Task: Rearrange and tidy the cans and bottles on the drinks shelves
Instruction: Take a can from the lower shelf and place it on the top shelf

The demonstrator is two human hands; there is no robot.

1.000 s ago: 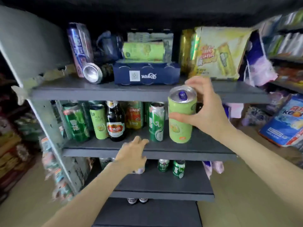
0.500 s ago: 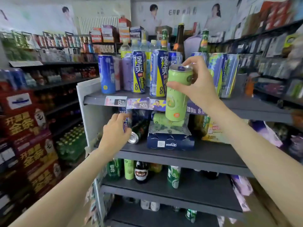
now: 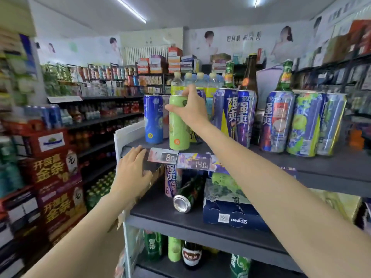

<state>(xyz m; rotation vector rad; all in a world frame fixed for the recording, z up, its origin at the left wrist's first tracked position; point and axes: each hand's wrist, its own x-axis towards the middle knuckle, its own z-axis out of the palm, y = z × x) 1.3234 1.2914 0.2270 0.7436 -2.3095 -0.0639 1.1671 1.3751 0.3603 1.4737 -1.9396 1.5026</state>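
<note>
The step in hand looks like placing: the right hand [image 3: 189,109] grips the tall light-green aluminium can [image 3: 178,125] near its top, fingers curled over the rim and thumb on the side wall, and the can stands upright with its base on or just above the front edge of the dark grey top shelf [image 3: 321,163], just beside the tall blue can [image 3: 153,118] at the left end. Whether the base has fully settled cannot be told. The left hand [image 3: 131,174] lies with straight fingers against the shelf's front lip, touching the left end of the white price tag reading 8.0 [image 3: 163,156], and holds nothing. The next move, I judge, calls for seating the green can flat, nudging it back into line with the blue one, then loosening the fingers without tipping it; a narrow can this tall near the edge could topple. Counted on the top shelf: one blue can, one green can in the grip, two purple cans with yellow lettering [image 3: 234,117], three more tall cans at the right [image 3: 301,123], and three glass bottles behind. On the shelf below, one dark can lying on its side [image 3: 186,197] beside a navy cardboard multipack [image 3: 230,215], both still to be tidied
</note>
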